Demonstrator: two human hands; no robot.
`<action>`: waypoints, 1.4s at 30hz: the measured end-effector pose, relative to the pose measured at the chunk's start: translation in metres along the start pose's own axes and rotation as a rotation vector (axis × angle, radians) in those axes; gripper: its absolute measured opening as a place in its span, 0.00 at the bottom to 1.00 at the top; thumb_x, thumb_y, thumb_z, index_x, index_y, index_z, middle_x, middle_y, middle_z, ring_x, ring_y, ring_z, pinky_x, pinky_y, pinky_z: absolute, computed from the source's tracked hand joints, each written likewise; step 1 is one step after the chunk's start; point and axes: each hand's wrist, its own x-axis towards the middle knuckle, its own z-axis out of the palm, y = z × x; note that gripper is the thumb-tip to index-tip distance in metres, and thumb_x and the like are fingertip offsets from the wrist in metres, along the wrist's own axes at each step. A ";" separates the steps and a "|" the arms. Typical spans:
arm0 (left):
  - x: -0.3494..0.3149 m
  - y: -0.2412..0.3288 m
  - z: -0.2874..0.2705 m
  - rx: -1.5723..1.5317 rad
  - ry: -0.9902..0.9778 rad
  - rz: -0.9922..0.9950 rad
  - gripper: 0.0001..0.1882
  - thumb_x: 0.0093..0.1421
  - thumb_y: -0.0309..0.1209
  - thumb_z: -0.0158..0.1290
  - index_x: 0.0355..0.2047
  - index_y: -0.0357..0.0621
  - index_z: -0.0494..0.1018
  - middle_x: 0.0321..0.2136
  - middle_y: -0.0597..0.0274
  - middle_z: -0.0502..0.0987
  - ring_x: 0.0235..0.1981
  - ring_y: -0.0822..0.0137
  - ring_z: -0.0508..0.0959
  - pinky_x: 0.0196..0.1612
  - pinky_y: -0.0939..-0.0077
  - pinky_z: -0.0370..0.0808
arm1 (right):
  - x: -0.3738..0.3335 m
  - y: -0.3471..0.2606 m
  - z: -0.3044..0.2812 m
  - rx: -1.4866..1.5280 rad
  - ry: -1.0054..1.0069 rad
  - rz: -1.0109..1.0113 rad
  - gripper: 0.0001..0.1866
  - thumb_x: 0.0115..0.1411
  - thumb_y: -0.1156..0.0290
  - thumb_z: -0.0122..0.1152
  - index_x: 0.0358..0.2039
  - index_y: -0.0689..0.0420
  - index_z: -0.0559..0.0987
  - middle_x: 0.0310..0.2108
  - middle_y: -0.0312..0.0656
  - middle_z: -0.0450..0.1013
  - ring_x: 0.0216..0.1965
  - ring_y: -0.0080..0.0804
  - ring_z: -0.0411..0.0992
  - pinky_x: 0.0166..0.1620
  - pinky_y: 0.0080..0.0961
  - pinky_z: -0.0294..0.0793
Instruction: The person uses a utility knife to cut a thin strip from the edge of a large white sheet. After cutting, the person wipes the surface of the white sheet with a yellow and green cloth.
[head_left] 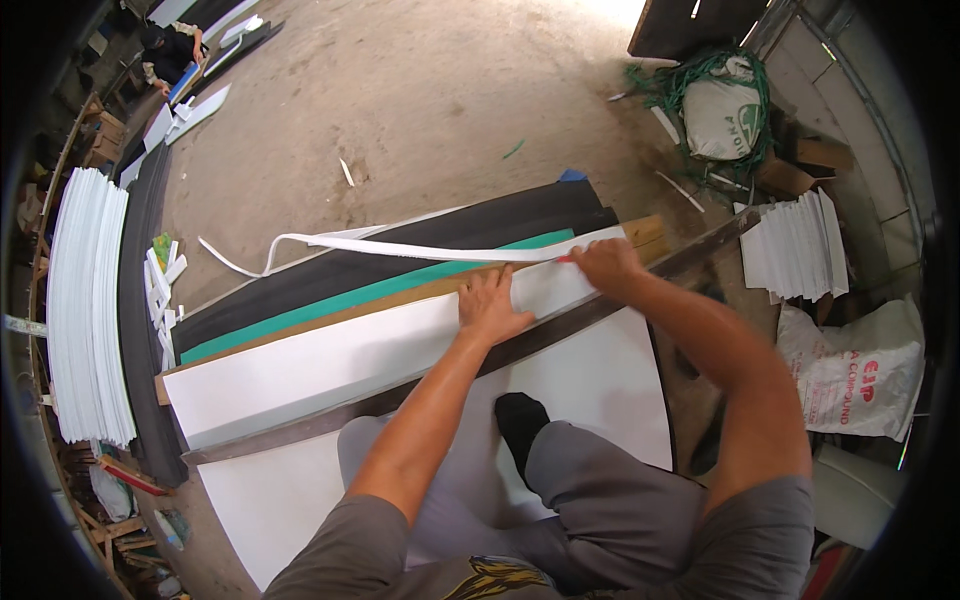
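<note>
My left hand point(493, 308) lies with fingers spread on a long white foam-like sheet point(330, 362), its fingertips at the sheet's far edge. Near the sheet's right end, my right hand point(607, 266) is closed on a small red cutter point(565, 259), mostly hidden in the fist. A narrow white strip point(385, 246) curls away to the left from beside that hand. Beyond the sheet's far edge run a brown wooden board point(290, 323), a green strip point(330, 302) and black sheets point(440, 225). A long dark bar point(370, 402) crosses along the sheet's near side.
Another white sheet point(600, 380) lies under my legs. A tall stack of white sheets point(88, 310) stands at left, a smaller stack point(795, 245) at right. White sacks point(855, 370) and green netting point(690, 80) sit on the right. A person point(172, 55) works at the far left.
</note>
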 end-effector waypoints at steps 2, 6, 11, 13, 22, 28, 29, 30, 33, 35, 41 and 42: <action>-0.002 0.003 0.000 -0.032 0.044 0.029 0.51 0.46 0.55 0.63 0.69 0.48 0.64 0.58 0.53 0.73 0.59 0.48 0.70 0.60 0.52 0.65 | -0.015 0.018 0.003 0.009 -0.014 0.050 0.06 0.64 0.71 0.57 0.39 0.52 0.80 0.34 0.42 0.83 0.39 0.37 0.84 0.38 0.35 0.83; 0.007 0.006 0.008 -0.031 0.070 0.014 0.49 0.47 0.57 0.64 0.67 0.49 0.67 0.58 0.51 0.73 0.59 0.48 0.71 0.60 0.51 0.67 | -0.017 0.031 0.005 -0.017 -0.038 0.088 0.07 0.63 0.71 0.57 0.39 0.52 0.81 0.33 0.43 0.83 0.40 0.39 0.84 0.39 0.37 0.82; 0.034 0.002 0.018 -0.011 -0.035 0.027 0.46 0.48 0.58 0.64 0.63 0.44 0.70 0.59 0.49 0.73 0.60 0.47 0.70 0.60 0.49 0.70 | -0.031 0.048 0.000 0.087 0.051 0.064 0.07 0.63 0.71 0.57 0.39 0.51 0.81 0.30 0.45 0.81 0.35 0.45 0.83 0.37 0.40 0.81; 0.043 0.006 0.025 -0.042 -0.061 0.038 0.47 0.49 0.59 0.64 0.63 0.43 0.70 0.59 0.49 0.72 0.61 0.47 0.70 0.61 0.50 0.69 | -0.039 0.056 0.000 0.135 0.080 0.083 0.06 0.63 0.71 0.57 0.39 0.51 0.81 0.30 0.46 0.80 0.33 0.46 0.82 0.35 0.42 0.80; 0.044 0.047 0.019 -0.077 -0.094 0.016 0.50 0.48 0.56 0.62 0.68 0.41 0.64 0.67 0.55 0.67 0.65 0.49 0.65 0.66 0.49 0.62 | -0.042 0.028 0.008 0.147 0.207 0.053 0.05 0.61 0.69 0.61 0.38 0.50 0.80 0.28 0.43 0.79 0.31 0.44 0.82 0.32 0.41 0.79; 0.038 0.050 0.013 -0.077 -0.090 0.012 0.52 0.48 0.55 0.62 0.70 0.42 0.61 0.70 0.57 0.64 0.67 0.50 0.63 0.67 0.51 0.60 | -0.028 0.024 0.011 0.112 0.143 0.040 0.04 0.60 0.71 0.60 0.35 0.52 0.81 0.29 0.45 0.81 0.33 0.44 0.83 0.34 0.39 0.81; 0.036 0.051 0.013 -0.074 -0.093 0.011 0.52 0.48 0.55 0.62 0.70 0.42 0.61 0.70 0.57 0.64 0.67 0.51 0.63 0.67 0.51 0.60 | -0.026 0.023 0.010 0.104 0.123 0.041 0.03 0.60 0.72 0.59 0.34 0.52 0.81 0.30 0.45 0.81 0.33 0.43 0.83 0.35 0.38 0.82; 0.036 0.052 0.014 -0.079 -0.071 0.023 0.53 0.48 0.55 0.62 0.70 0.43 0.61 0.70 0.57 0.63 0.66 0.50 0.64 0.66 0.51 0.60 | -0.024 0.022 0.009 0.089 0.100 0.053 0.04 0.60 0.72 0.59 0.34 0.53 0.81 0.30 0.45 0.81 0.34 0.43 0.84 0.36 0.38 0.82; 0.032 0.049 0.016 -0.090 -0.019 0.042 0.53 0.47 0.55 0.63 0.71 0.45 0.61 0.71 0.56 0.63 0.64 0.49 0.65 0.64 0.52 0.62 | -0.015 0.017 0.004 0.059 0.048 0.059 0.04 0.61 0.72 0.59 0.34 0.54 0.81 0.32 0.45 0.82 0.35 0.42 0.84 0.37 0.37 0.83; 0.029 0.048 0.015 -0.104 -0.007 0.054 0.53 0.46 0.54 0.63 0.71 0.45 0.61 0.71 0.56 0.62 0.63 0.50 0.65 0.63 0.54 0.62 | -0.013 0.016 0.003 0.049 0.027 0.041 0.05 0.61 0.72 0.58 0.35 0.55 0.81 0.32 0.45 0.82 0.35 0.42 0.84 0.37 0.37 0.83; 0.025 0.046 0.004 -0.135 -0.018 0.093 0.53 0.47 0.54 0.62 0.72 0.47 0.60 0.72 0.57 0.61 0.61 0.51 0.66 0.63 0.59 0.63 | -0.033 0.057 0.021 -0.048 0.107 0.112 0.03 0.60 0.70 0.59 0.33 0.53 0.79 0.28 0.43 0.82 0.33 0.40 0.84 0.33 0.36 0.82; 0.024 0.046 0.007 -0.123 -0.012 0.092 0.52 0.47 0.54 0.62 0.71 0.48 0.61 0.72 0.57 0.61 0.61 0.51 0.67 0.62 0.60 0.63 | -0.038 0.066 0.025 -0.053 0.060 0.187 0.03 0.60 0.70 0.60 0.34 0.52 0.80 0.29 0.43 0.82 0.34 0.39 0.84 0.34 0.37 0.82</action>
